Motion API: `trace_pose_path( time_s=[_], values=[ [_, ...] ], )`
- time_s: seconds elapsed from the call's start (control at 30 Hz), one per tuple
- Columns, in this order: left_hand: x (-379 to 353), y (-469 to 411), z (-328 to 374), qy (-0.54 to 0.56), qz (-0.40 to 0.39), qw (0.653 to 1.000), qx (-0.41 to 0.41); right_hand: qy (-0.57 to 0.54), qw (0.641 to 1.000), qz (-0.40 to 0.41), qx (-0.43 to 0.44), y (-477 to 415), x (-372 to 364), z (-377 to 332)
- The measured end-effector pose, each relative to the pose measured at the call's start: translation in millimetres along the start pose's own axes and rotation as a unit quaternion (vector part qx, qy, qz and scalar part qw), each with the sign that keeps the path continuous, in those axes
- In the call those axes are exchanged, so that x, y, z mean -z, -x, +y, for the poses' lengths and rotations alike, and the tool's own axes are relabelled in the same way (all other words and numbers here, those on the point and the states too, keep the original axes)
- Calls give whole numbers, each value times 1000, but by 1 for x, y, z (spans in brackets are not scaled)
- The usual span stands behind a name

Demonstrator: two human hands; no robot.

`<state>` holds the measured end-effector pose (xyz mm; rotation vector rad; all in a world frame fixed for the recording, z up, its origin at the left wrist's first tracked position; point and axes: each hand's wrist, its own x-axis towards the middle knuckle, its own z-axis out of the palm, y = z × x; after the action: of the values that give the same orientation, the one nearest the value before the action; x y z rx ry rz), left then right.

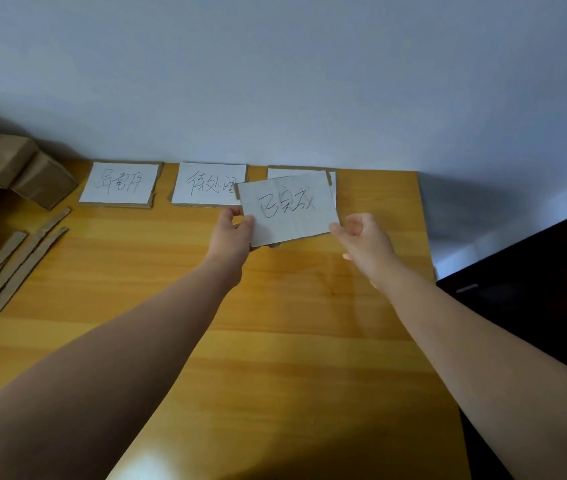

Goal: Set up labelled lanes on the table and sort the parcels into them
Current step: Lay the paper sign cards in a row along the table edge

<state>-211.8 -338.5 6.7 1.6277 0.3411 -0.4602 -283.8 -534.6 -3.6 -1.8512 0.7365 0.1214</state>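
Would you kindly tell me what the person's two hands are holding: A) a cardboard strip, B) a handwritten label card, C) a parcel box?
B: the left hand and right hand pinch the lower corners of a handwritten label card above the table.

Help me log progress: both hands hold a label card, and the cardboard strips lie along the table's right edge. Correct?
Wrong side: the head view shows the cardboard strips along the table's left edge. Left hand and right hand do hold the label card.
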Motion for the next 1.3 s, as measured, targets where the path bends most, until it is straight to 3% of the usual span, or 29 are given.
trace_pose_path(
  time_s=[0.1, 0.23, 0.33, 0.53, 0.67, 0.73, 0.83, 0.93, 1.07, 1.3],
  values=[
    [-11, 11, 0, -14, -49, 999, -8, -113, 993, 3, -43, 12, 10, 9],
    [-27, 20, -9, -38, -79, 996, -15, -352, 929, -11, -116, 28, 19, 19],
    [-43, 22, -16, -74, -91, 993, -22, -412, 904, 22, -116, 32, 27, 31],
    [-71, 10, -19, -217, -106, 969, -45, -360, 910, 152, -137, 0, 56, 49],
    [-82, -12, -17, -274, -101, 955, -55, -246, 931, 224, -153, -38, 77, 58],
    [-84, -27, -19, -412, -106, 896, -123, -223, 929, 243, -167, -58, 85, 63],
    [-92, -48, -24, -596, -128, 764, -209, -199, 930, 237, -197, -81, 88, 67],
    [-103, -61, -26, -666, -136, 699, -222, -119, 944, 224, -211, -95, 82, 68],
    [-113, -74, -25, -670, -128, 687, -251, -7, 951, 228, -208, -114, 78, 67],
    [-111, -91, -18, -665, -123, 679, -285, 130, 927, 273, -222, -138, 73, 65]
  ],
)
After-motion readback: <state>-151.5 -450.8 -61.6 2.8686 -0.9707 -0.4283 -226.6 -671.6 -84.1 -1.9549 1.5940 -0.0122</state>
